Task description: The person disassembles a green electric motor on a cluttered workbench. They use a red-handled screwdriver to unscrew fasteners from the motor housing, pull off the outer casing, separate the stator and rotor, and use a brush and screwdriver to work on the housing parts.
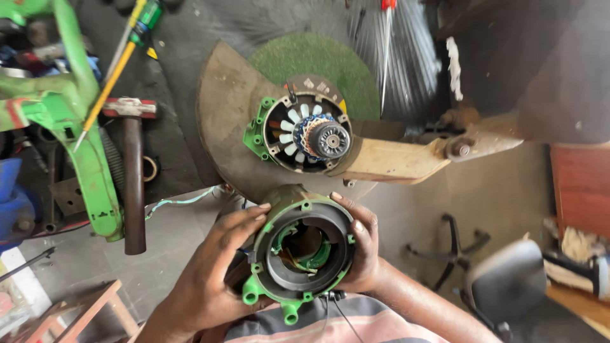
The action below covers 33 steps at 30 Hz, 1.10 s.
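Clearly, both hands clasp the green motor housing (304, 251) low in view, at about 6 o'clock from the exposed rotor (316, 135): the left hand (213, 267) wraps its 9 o'clock flank, the right hand (363, 244) its 3 o'clock flank. It looks rigid and fairly heavy (copper windings inside seem delicate), so the outer rim is the safest hold.

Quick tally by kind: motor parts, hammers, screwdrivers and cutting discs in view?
Motor parts: 2, the green housing held by left hand and right hand, and the rotor on the saw
Hammers: 1
Screwdrivers: 2
Cutting discs: 1
Total: 6
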### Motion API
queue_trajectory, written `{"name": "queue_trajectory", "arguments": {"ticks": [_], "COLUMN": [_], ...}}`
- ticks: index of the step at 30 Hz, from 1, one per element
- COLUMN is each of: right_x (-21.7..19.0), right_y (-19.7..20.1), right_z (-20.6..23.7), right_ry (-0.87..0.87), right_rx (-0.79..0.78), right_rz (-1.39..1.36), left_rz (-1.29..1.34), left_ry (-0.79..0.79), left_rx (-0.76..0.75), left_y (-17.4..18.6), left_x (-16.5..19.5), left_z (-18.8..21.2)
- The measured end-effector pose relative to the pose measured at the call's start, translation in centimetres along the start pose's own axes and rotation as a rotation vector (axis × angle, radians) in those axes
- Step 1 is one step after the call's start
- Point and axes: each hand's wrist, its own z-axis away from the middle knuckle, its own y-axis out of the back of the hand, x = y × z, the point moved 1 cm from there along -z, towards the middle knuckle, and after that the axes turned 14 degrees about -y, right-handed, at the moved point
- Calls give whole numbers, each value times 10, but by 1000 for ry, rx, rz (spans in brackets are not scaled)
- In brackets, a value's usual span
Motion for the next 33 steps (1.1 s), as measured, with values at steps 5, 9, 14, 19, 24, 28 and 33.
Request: {"name": "queue_trajectory", "arguments": {"ticks": [5, 9, 14, 19, 24, 28, 33], "right_x": [-12, -23, -30, -23, -18, -13, -8], "right_y": [-17, -23, -27, -37, -54, -59, -61], "right_z": [-2, -10, -16, -8, 21, 36, 24], "right_ry": [-77, -154, -241, -254, -397, -627, -603], "right_rx": [92, 133, 144, 226, 244, 193, 373], "right_rz": [112, 150, 232, 99, -276, -592, -819], "left_rz": [119, 111, 121, 16, 17, 36, 0], "left_ry": [29, -62, -66, -126, -172, -191, -178], "left_rx": [-23, -54, -85, -143, -195, -207, -248], "left_y": [19, 29, 34, 41, 42, 42, 45], "left_x": [-19, -28, -36, -40, -42, -42, -36], "left_z": [-3, -12, -25, -31, -31, -37, -49]}}
